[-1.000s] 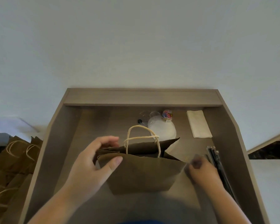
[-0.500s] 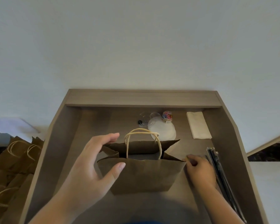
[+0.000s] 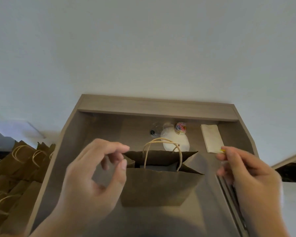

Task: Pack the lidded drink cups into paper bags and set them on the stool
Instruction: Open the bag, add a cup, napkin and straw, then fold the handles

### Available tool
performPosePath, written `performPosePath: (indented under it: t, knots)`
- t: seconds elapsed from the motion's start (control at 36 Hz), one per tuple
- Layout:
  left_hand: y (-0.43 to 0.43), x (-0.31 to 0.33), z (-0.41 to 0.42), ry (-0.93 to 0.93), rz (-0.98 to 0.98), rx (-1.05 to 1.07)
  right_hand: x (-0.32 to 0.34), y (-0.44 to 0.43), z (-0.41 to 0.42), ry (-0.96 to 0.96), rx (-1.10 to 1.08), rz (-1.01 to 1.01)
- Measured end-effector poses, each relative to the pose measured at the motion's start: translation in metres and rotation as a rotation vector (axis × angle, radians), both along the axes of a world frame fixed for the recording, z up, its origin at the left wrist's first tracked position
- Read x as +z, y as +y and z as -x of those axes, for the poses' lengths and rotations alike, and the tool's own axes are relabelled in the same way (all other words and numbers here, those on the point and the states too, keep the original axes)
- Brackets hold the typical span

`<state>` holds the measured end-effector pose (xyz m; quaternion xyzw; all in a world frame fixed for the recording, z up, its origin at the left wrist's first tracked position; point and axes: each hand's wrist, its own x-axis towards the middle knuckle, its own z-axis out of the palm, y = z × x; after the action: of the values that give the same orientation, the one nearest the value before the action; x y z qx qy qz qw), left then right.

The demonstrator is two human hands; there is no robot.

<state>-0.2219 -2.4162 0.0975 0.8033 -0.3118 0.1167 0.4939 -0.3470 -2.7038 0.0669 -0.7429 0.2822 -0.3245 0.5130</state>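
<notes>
1. You are holding your left hand (image 3: pixel 92 177) at the left end of the paper bag (image 3: pixel 161 187). The fingers are curled, and the forefinger and thumb are reaching toward the left corner of the mouth with a narrow gap between them. Blur is hiding whether this grip is touching the paper, so I cannot tell.
2. You are holding your right hand (image 3: pixel 246 173) above the counter's right edge, just right of the bag and apart from it. Its grip is pinching a small yellow thing (image 3: pixel 222 150) at the fingertips, too blurred to name.
3. You are working with one open bag, standing upright in the middle of the counter (image 3: pixel 92 127). Its two twine handles (image 3: pixel 161 144) are arching over the mouth.
4. One lidded cup (image 3: pixel 176 142) is standing just behind the bag, toward the far edge, between your hands and apart from both grips.
5. One clear jar of coloured clips (image 3: pixel 181 128) is sitting just beyond the cup. One stack of napkins (image 3: pixel 212 139) is lying near the far right corner. Dark straws (image 3: pixel 226 189) are lying along the right edge, partly under your right hand, and their number is unclear.
6. Off the left edge, a pile of brown bags (image 3: pixel 19 161) is lying, too overlapped to count.
</notes>
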Motion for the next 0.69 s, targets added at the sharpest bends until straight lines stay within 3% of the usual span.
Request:
performPosePath:
  t: [0.06, 0.17, 0.25, 0.42, 0.53, 0.69]
  knots:
    - [-0.003, 0.011, 0.006, 0.146, 0.006, -0.114, 0.036, 0.027, 0.004, -0.141, 0.154, 0.028]
    - [-0.015, 0.022, 0.018, 0.422, -0.013, -0.352, 0.067, 0.078, -0.002, -0.225, 0.447, 0.127]
    - [-0.021, 0.022, 0.020, 0.515, 0.099, -0.385, 0.060, 0.099, -0.012, -0.249, 0.479, 0.105]
    - [-0.016, 0.025, 0.018, 0.599, 0.193, -0.386, 0.047, 0.099, -0.014, -0.207, 0.439, 0.076]
    - [-0.014, 0.023, 0.020, 0.600, 0.138, -0.389, 0.047, 0.097, -0.010, -0.145, 0.488, 0.088]
    - [-0.018, 0.020, 0.017, 0.467, -0.088, -0.387, 0.056, 0.085, -0.008, -0.004, 0.559, 0.327]
